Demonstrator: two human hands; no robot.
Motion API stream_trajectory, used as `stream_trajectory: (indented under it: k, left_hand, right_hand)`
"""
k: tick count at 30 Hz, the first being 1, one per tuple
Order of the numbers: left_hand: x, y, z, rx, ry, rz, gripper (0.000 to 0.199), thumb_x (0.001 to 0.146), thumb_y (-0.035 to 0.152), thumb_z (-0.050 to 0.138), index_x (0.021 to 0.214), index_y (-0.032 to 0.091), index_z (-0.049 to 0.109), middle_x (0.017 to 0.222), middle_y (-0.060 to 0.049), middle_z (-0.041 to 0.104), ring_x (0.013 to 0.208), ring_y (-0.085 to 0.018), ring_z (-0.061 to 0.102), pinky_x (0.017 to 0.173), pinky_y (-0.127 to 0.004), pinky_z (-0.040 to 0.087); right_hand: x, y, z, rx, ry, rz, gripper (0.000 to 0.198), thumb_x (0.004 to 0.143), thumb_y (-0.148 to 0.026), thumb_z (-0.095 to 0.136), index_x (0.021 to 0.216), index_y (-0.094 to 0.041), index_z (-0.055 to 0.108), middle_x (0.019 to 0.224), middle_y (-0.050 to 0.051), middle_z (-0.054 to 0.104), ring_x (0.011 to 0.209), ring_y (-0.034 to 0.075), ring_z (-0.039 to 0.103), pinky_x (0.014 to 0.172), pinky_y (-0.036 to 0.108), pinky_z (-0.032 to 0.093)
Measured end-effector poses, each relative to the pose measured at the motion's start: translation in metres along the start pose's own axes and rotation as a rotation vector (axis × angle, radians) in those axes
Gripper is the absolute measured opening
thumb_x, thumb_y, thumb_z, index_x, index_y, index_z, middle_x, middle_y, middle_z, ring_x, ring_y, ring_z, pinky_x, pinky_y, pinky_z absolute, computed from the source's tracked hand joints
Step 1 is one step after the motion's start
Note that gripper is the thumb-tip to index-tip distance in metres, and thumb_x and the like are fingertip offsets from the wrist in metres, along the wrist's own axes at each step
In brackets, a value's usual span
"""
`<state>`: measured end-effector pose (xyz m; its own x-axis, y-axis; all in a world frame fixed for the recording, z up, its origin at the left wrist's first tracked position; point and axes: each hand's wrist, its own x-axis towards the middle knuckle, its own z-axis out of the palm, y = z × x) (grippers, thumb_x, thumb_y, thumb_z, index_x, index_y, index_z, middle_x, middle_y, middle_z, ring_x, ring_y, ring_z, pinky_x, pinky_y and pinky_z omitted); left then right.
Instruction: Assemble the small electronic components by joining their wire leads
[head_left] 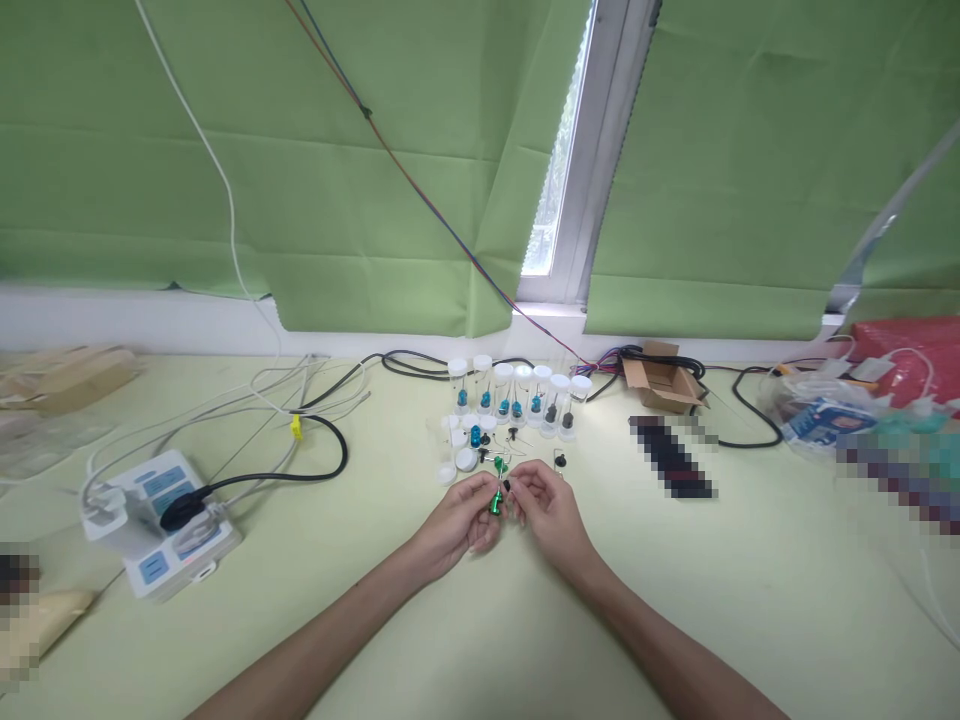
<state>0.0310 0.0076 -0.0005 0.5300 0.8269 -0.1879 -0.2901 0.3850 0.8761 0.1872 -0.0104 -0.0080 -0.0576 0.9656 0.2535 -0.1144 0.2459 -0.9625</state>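
Note:
My left hand [466,515] is closed on a small shiny green part with a thin metal shaft [496,503], held upright. Close beside it, my right hand [551,508] pinches a small black piece [507,486] near the shaft. Whether the two pieces touch I cannot tell. Just beyond my fingers lie another green part [501,464], a blue part [475,436] and several black pieces, one of them a black knob-like piece with a bent wire [560,460]. Behind them stand several clear capped tubes [503,385] with blue or black parts inside.
White caps [466,459] lie left of the loose parts. A power strip [180,520] with plugs and cables sits at the left. An open cardboard box [663,378] stands at the back right, near bagged items [825,410]. Black cables [420,362] run along the wall.

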Motion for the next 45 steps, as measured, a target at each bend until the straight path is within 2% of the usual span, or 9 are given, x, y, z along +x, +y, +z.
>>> stream_trajectory:
  k: [10,22,29,35,45]
  left_hand:
    - [-0.003,0.000,0.005,0.066,-0.006,0.011,0.032,0.086,0.046,0.063,0.081,0.016,0.052,0.070,0.000,0.060,0.038,-0.004,0.050,0.031,-0.013,0.027]
    - [-0.003,-0.002,0.005,0.107,-0.017,0.022,0.031,0.089,0.047,0.059,0.081,0.017,0.053,0.063,0.001,0.058,0.036,-0.007,0.051,0.030,-0.014,0.030]
    - [-0.003,-0.003,0.005,0.096,-0.016,0.026,0.031,0.088,0.047,0.060,0.080,0.017,0.053,0.062,0.001,0.058,0.036,-0.007,0.051,0.030,-0.015,0.030]
    - [-0.003,-0.004,0.006,0.103,0.013,0.016,0.032,0.087,0.048,0.061,0.086,0.017,0.055,0.060,0.002,0.057,0.036,-0.007,0.051,0.031,-0.015,0.031]
    - [-0.004,-0.001,0.007,0.090,-0.011,-0.006,0.030,0.087,0.045,0.061,0.094,0.016,0.058,0.059,0.002,0.057,0.037,-0.008,0.051,0.032,-0.016,0.032]
  right_hand:
    - [-0.005,-0.011,0.003,-0.229,-0.060,-0.049,0.015,0.095,-0.029,0.047,0.099,-0.019,0.057,0.070,-0.002,0.057,0.063,0.015,0.060,0.061,0.025,0.046]
    - [-0.006,-0.009,0.005,-0.459,-0.119,-0.116,0.016,0.098,-0.026,0.041,0.105,-0.020,0.055,0.074,-0.001,0.058,0.065,0.015,0.059,0.065,0.025,0.046]
    - [-0.005,-0.012,0.006,-0.514,-0.137,-0.155,0.017,0.099,-0.025,0.040,0.105,-0.020,0.055,0.076,0.000,0.060,0.062,0.014,0.058,0.064,0.025,0.044]
    - [-0.006,-0.014,0.007,-0.570,-0.136,-0.200,0.022,0.099,-0.022,0.038,0.107,-0.021,0.058,0.084,0.004,0.064,0.071,0.017,0.060,0.068,0.028,0.045]
    - [-0.005,-0.014,0.007,-0.557,-0.145,-0.192,0.022,0.099,-0.022,0.038,0.108,-0.021,0.059,0.084,0.004,0.064,0.074,0.018,0.060,0.070,0.029,0.045]
